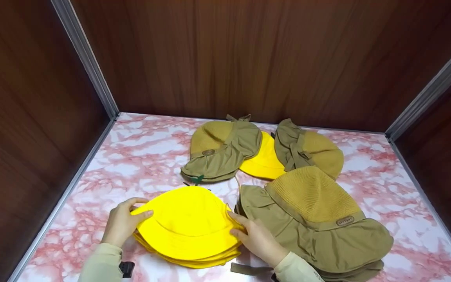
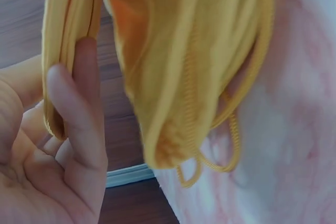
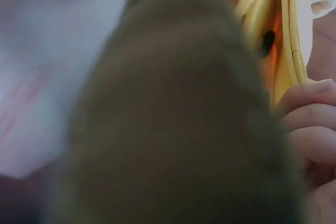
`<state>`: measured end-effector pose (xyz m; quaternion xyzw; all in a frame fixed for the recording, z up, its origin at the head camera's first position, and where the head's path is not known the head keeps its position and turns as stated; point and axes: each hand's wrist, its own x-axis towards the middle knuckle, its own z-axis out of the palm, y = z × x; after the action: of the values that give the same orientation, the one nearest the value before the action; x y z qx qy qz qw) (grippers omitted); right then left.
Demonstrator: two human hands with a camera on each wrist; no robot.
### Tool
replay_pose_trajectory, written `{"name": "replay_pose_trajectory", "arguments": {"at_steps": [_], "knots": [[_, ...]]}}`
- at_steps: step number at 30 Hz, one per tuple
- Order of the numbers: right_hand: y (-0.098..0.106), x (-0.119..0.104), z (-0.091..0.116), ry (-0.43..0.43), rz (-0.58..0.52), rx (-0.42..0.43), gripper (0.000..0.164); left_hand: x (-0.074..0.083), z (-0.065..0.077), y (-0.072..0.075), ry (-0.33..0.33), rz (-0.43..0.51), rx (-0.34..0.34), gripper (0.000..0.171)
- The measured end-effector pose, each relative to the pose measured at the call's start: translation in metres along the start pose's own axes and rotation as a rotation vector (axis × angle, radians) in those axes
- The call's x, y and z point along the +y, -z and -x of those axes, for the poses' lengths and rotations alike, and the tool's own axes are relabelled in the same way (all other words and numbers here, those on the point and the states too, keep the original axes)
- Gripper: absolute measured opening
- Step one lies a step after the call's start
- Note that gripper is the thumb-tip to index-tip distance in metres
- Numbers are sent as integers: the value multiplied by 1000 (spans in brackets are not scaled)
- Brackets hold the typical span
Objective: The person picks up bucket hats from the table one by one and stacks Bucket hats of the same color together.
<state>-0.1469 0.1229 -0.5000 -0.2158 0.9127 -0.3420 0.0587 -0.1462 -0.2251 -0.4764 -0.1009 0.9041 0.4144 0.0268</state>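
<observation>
In the head view, a yellow bucket hat (image 1: 188,213) with a green leaf-like tip (image 1: 197,179) lies over several more yellow brims (image 1: 206,261). My left hand (image 1: 121,221) pinches its left brim edge, thumb on top. On the opposite side, my right hand (image 1: 260,239) pinches the brim's right edge. The left wrist view shows folded brim fabric (image 2: 73,19) between thumb and fingers, beside other yellow hats (image 2: 178,66) with hanging cords (image 2: 233,145). In the right wrist view, curled fingers (image 3: 312,114) grip the yellow edge (image 3: 294,61); blurred khaki cloth (image 3: 173,103) hides much else.
Stacked khaki sun hats (image 1: 315,199) with mustard crowns stand close beside my right forearm. Farther back lie two khaki hats, one left (image 1: 225,150) and one right (image 1: 319,150), with a yellow hat (image 1: 264,160) between. Wood-grain panels (image 1: 229,58) enclose the pink-marbled table (image 1: 104,176).
</observation>
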Motion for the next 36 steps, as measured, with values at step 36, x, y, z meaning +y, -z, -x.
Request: {"name": "replay_pose_trajectory", "arguments": {"at_steps": [36], "knots": [[-7, 14, -14, -110, 64, -224, 48, 25, -6, -31, -24, -548, 62, 34]]}}
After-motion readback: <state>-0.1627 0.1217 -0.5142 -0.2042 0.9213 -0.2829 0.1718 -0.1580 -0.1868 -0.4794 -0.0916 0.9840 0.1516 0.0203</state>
